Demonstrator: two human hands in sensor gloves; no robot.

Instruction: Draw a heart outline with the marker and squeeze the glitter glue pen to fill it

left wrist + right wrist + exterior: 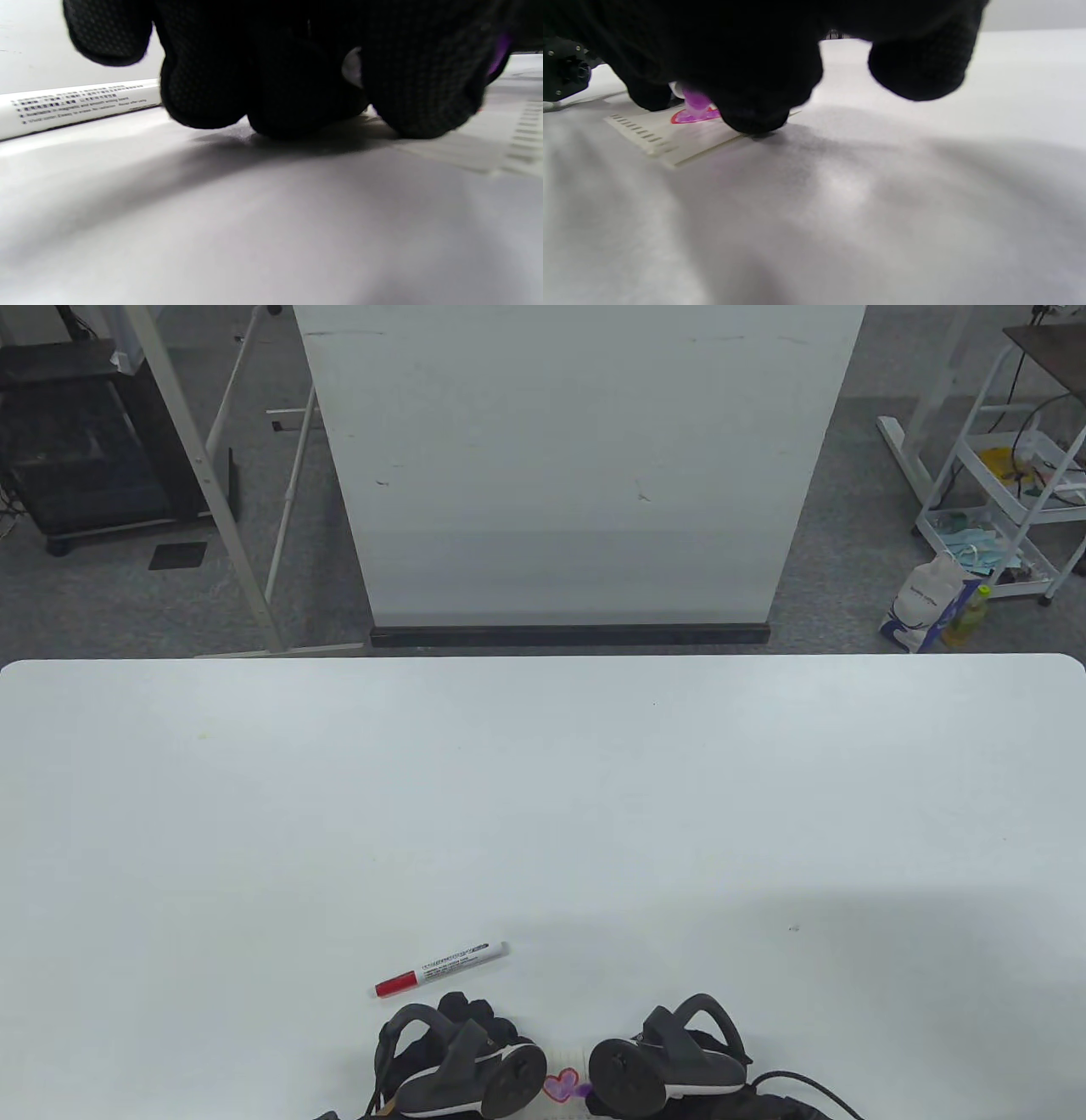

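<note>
I can count two gloved hands, a left hand [462,1052] and a right hand [670,1056], one marker [441,969] with a red cap, one purple glitter glue pen [695,101], one small paper [670,135] and one heart [562,1083] on one white table [543,814].

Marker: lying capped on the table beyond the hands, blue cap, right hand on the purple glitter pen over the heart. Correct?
Not quite: the cap is red, per the table view. The marker lies beyond the hands, and the right hand has the purple glitter pen over the heart.
</note>
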